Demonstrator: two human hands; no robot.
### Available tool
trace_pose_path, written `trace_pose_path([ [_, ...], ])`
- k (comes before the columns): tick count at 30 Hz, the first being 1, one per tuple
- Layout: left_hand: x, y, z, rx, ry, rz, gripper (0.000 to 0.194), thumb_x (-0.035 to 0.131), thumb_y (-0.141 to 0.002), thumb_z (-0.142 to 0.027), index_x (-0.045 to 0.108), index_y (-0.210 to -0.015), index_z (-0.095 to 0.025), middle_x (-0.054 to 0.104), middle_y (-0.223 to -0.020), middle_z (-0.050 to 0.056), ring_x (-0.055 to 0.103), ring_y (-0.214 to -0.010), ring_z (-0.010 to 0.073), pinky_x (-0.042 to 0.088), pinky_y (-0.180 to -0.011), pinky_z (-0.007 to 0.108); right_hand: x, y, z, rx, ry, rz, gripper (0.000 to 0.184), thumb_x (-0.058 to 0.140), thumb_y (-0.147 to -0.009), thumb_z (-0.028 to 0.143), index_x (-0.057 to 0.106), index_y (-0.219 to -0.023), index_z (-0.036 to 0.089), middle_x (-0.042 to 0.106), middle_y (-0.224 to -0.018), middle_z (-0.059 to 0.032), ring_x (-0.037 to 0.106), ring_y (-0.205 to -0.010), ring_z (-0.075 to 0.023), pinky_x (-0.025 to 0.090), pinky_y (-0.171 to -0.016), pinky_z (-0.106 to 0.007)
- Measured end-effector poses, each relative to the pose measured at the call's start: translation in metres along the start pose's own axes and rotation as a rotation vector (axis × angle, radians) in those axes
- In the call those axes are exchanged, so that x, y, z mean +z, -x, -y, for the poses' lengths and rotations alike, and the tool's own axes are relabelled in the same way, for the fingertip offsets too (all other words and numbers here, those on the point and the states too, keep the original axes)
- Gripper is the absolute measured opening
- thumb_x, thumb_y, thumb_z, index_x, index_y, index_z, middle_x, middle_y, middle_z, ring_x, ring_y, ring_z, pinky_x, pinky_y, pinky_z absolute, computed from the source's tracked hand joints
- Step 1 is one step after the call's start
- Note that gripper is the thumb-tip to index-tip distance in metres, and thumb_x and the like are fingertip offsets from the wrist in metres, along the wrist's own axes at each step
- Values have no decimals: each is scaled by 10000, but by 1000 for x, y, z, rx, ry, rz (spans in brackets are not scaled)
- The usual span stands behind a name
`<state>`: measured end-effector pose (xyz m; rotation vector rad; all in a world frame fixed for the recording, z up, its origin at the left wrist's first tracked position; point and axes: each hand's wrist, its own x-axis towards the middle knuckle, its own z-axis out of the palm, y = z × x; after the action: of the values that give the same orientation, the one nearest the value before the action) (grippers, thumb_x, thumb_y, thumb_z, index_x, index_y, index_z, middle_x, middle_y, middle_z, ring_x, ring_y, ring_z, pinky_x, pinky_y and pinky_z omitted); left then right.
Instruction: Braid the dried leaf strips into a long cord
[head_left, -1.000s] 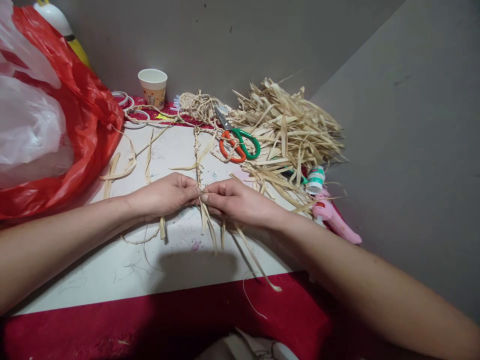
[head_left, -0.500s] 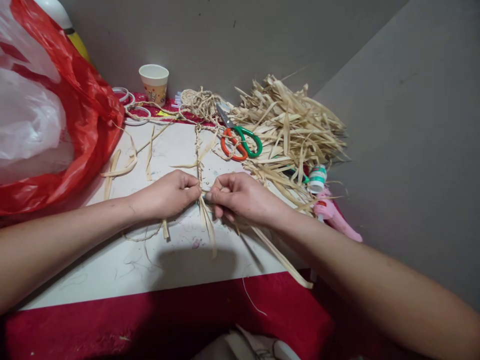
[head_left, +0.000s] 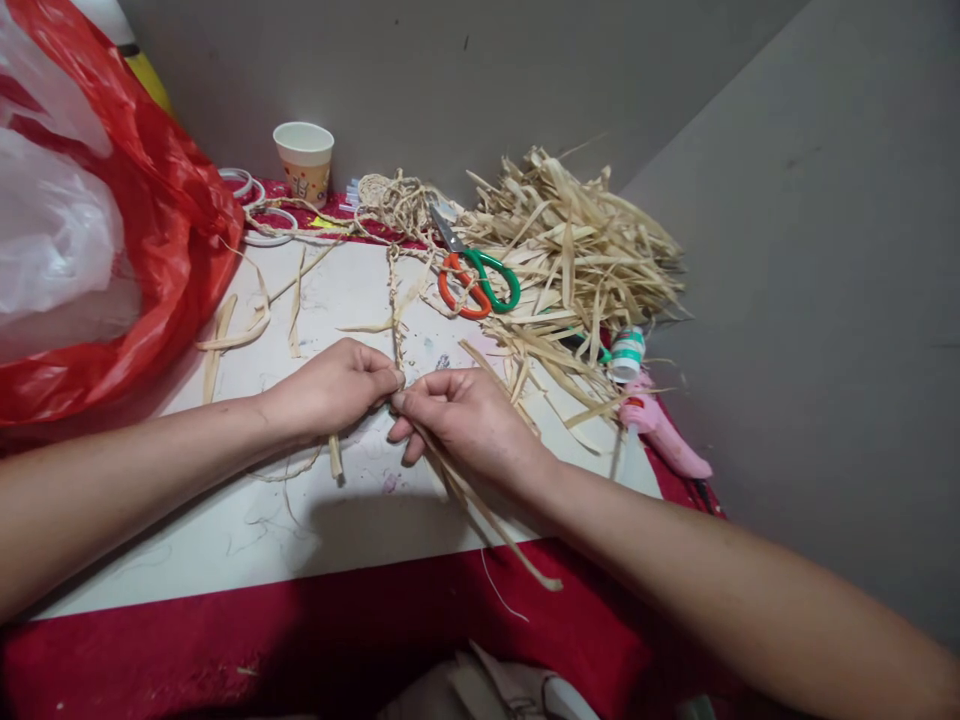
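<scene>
A thin twisted cord of dry straw-coloured husk [head_left: 397, 325] runs down the white board to my fingertips. My left hand [head_left: 349, 385] is closed, thumb and forefinger pinching the cord's lower end. Right beside it, my right hand [head_left: 465, 415] pinches loose husk strips [head_left: 491, 518], whose long ends trail under the palm toward the board's front edge. The fingertips of both hands almost meet, and the exact joint between cord and strips is hidden by them. A short strip [head_left: 335, 458] pokes out below my left wrist.
Scissors [head_left: 480, 283] with orange and green handles lie beyond my hands, against a heap of dry husks [head_left: 577, 230]. A paper cup [head_left: 304, 165] stands at the back. A red plastic bag [head_left: 176, 200] bulges at left; a pink glue gun [head_left: 667, 432] lies at right.
My right hand has moved slightly left and down to meet my left fingertips. The loose strips that hung below the cord now sweep rightward under my right hand. My left hand stays put.
</scene>
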<state>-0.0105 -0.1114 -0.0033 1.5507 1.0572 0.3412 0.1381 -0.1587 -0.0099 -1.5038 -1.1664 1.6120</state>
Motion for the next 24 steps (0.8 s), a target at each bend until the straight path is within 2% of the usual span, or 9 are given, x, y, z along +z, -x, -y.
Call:
trace_pose_path([
  [9, 7, 3, -4, -85, 191, -27, 290, 534, -753, -178, 449, -477, -155, 350, -387, -76, 231, -355, 25, 132, -375, 210, 2, 5, 2, 15, 51, -59, 202, 563, -811, 223, 576, -641, 114, 642, -600, -39, 561, -414, -91, 409, -437, -197],
  [13, 7, 4, -5, -95, 250, 6, 286, 521, -790, -155, 476, -508, -148, 397, -378, -67, 256, -336, 20, 149, -363, 196, 4, 16, 1, -10, 139, 67, 238, 517, -836, 241, 546, -628, 129, 594, -598, -17, 532, -475, -81, 382, -461, -188],
  [15, 5, 3, -5, -98, 248, -3, 244, 531, -806, -179, 535, -565, -143, 361, -354, -79, 234, -323, 23, 130, -354, 197, 2, 27, 5, -80, 305, 176, 289, 518, -837, 245, 495, -568, 143, 508, -534, 16, 456, -468, -63, 320, -444, -181],
  [17, 2, 2, -5, -101, 228, 2, 196, 540, -819, -208, 598, -648, -133, 316, -331, -91, 200, -313, 27, 96, -349, 201, -4, 38, 14, -159, 479, 231, 357, 538, -837, 275, 458, -514, 147, 423, -481, 33, 377, -454, -54, 267, -428, -190],
  [18, 0, 1, -5, -100, 225, 22, 189, 541, -825, -218, 614, -676, -128, 306, -325, -93, 190, -311, 28, 86, -347, 202, -9, 43, 20, -187, 525, 213, 377, 544, -841, 299, 462, -505, 148, 414, -471, 32, 365, -450, -56, 262, -426, -196],
  [20, -5, 0, -7, -102, 240, 77, 194, 544, -830, -219, 616, -677, -122, 307, -324, -90, 182, -309, 25, 85, -343, 198, -19, 45, 32, -241, 484, 85, 368, 538, -856, 341, 524, -544, 146, 486, -498, 12, 417, -460, -67, 307, -440, -202],
  [23, -11, -2, -9, -121, 256, 132, 182, 545, -834, -206, 616, -688, -124, 314, -328, -86, 196, -304, 28, 105, -335, 192, -33, 32, 40, -277, 323, -125, 257, 553, -856, 358, 609, -718, 148, 615, -640, -20, 487, -455, -69, 350, -437, -198],
  [24, -12, -3, -10, -123, 253, 139, 179, 540, -838, -206, 618, -698, -126, 317, -333, -84, 202, -305, 30, 112, -334, 190, -35, 25, 38, -259, 284, -126, 222, 563, -852, 362, 618, -797, 155, 630, -668, -19, 494, -442, -68, 326, -406, -191],
])
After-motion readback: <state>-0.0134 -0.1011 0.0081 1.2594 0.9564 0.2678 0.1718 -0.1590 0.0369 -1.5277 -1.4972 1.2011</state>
